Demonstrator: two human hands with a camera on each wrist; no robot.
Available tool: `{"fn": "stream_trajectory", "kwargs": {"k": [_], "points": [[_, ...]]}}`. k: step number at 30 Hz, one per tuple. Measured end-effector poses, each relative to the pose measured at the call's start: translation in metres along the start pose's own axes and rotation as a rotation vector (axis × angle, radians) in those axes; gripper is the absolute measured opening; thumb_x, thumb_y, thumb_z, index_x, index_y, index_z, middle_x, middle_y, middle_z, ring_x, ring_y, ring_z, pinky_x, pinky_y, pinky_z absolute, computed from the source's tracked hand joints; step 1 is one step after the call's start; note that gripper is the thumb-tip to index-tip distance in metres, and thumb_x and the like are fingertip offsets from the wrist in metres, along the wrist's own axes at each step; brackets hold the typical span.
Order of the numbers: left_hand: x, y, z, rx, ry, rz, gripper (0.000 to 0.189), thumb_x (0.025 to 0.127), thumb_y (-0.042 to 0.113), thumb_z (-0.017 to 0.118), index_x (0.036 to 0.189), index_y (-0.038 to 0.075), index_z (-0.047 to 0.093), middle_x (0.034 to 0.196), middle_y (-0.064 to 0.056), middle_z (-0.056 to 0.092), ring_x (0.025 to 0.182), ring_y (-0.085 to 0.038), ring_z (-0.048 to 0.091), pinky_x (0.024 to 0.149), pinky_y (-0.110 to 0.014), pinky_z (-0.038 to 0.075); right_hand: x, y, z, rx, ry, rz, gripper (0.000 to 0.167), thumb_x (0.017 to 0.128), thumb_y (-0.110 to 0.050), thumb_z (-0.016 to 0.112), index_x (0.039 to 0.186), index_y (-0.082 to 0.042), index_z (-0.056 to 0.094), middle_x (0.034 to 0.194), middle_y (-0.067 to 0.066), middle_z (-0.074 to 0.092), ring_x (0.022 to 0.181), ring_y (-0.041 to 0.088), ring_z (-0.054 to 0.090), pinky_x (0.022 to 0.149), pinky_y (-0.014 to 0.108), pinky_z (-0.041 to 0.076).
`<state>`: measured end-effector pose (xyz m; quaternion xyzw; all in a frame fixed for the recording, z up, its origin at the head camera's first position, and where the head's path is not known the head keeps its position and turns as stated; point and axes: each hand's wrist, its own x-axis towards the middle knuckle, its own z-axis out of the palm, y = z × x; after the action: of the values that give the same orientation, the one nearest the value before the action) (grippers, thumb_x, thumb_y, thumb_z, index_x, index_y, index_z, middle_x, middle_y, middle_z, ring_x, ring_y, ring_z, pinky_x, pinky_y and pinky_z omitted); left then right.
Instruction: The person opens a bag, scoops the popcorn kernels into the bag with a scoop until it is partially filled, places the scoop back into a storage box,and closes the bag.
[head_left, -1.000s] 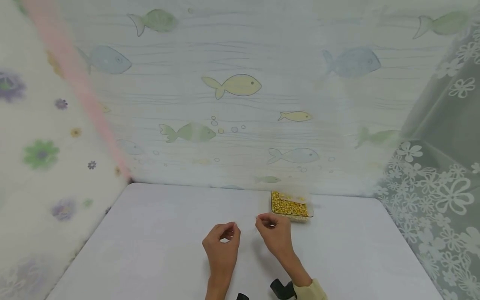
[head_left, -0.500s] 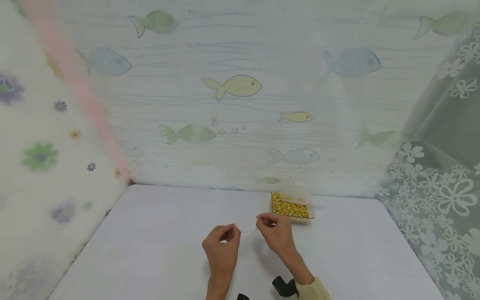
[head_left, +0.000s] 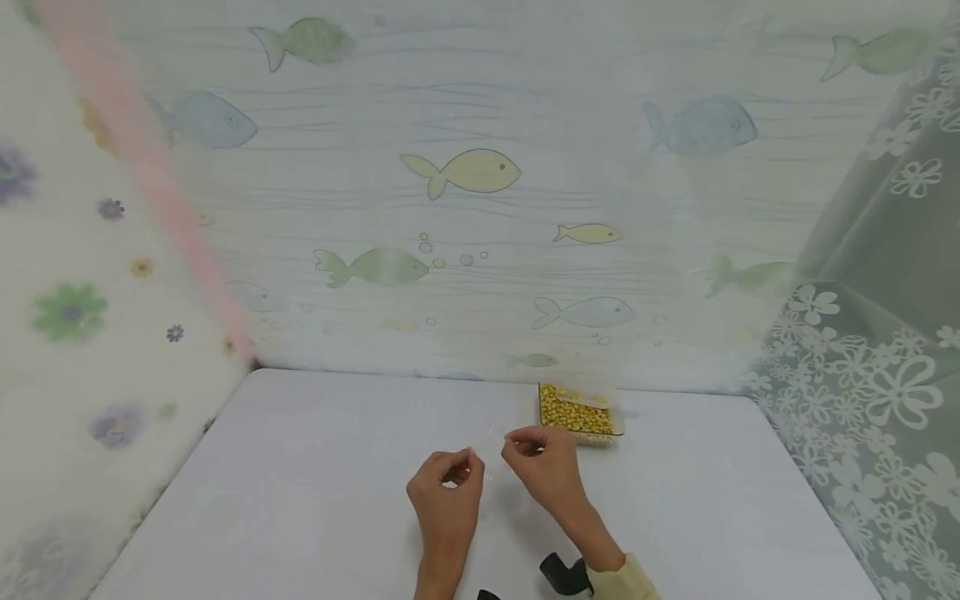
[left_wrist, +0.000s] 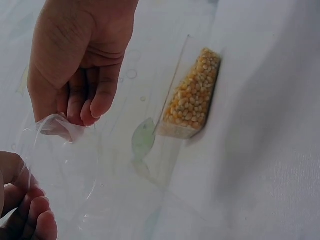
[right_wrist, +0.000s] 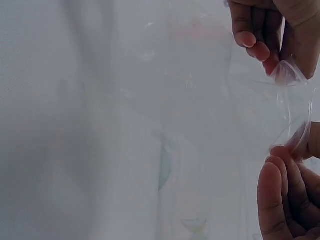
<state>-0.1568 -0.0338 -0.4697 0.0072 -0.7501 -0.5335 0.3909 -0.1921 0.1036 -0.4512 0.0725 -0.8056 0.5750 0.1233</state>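
Observation:
A clear, thin plastic bag (left_wrist: 70, 170) hangs between my two hands, its mouth spread into a loop. My left hand (head_left: 448, 502) pinches one side of the rim between thumb and fingertips. Opposite it, my right hand (head_left: 553, 473) pinches the other side, a short gap away. In the right wrist view the left hand (right_wrist: 272, 35) is above and the right hand (right_wrist: 287, 200) below, with the bag's edge folded at both fingertips. Nothing shows inside the bag, which is almost invisible in the head view.
Behind my right hand, a clear rectangular container (head_left: 588, 440) full of yellow corn kernels (head_left: 573, 412) stands on the white table (head_left: 315, 483). A fish-patterned curtain (head_left: 465, 100) rises behind the table. Dark wrist gear (head_left: 564, 575) shows below the right hand.
My hands have drawn slightly closer together, mainly the right one moving left. The bag's rim, a thin straight line half a second ago, now shows as wider glints between them. The container has not moved.

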Motion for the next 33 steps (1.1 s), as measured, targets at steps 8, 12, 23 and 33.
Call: {"fn": "stream_trajectory", "kwargs": {"k": [8, 12, 23, 33], "points": [[-0.005, 0.003, 0.002, -0.006, -0.024, -0.022, 0.012, 0.077, -0.01, 0.079, 0.082, 0.001, 0.079, 0.07, 0.001, 0.068, 0.06, -0.004, 0.058, 0.053, -0.017, 0.051, -0.006, -0.003, -0.003, -0.042, -0.017, -0.045, 0.004, 0.083, 0.001, 0.075, 0.083, 0.001, 0.079, 0.068, -0.001, 0.071, 0.06, 0.007, 0.063, 0.057, 0.021, 0.056], [-0.006, 0.003, 0.003, 0.009, -0.02, -0.024, 0.013, 0.076, -0.01, 0.079, 0.081, 0.003, 0.079, 0.069, 0.001, 0.068, 0.059, -0.003, 0.057, 0.053, -0.017, 0.051, -0.008, -0.002, -0.006, -0.077, -0.009, -0.066, 0.004, 0.083, -0.002, 0.076, 0.082, -0.001, 0.079, 0.069, -0.002, 0.072, 0.061, 0.006, 0.063, 0.059, 0.021, 0.056], [-0.011, 0.002, 0.004, 0.009, 0.009, -0.039, 0.017, 0.073, -0.012, 0.077, 0.077, 0.005, 0.077, 0.065, 0.002, 0.068, 0.055, -0.004, 0.056, 0.051, -0.016, 0.05, -0.017, 0.001, -0.017, -0.107, 0.013, -0.033, 0.004, 0.086, -0.008, 0.076, 0.084, -0.007, 0.08, 0.07, -0.006, 0.07, 0.064, 0.006, 0.064, 0.061, 0.023, 0.057], [-0.012, 0.005, 0.003, -0.003, 0.06, -0.009, 0.023, 0.071, -0.016, 0.072, 0.075, 0.006, 0.076, 0.063, 0.002, 0.066, 0.054, -0.004, 0.056, 0.05, -0.015, 0.049, -0.022, 0.017, -0.046, -0.118, 0.044, 0.015, 0.01, 0.09, -0.007, 0.071, 0.086, -0.008, 0.079, 0.07, -0.003, 0.069, 0.068, 0.008, 0.064, 0.059, 0.023, 0.056]]}}
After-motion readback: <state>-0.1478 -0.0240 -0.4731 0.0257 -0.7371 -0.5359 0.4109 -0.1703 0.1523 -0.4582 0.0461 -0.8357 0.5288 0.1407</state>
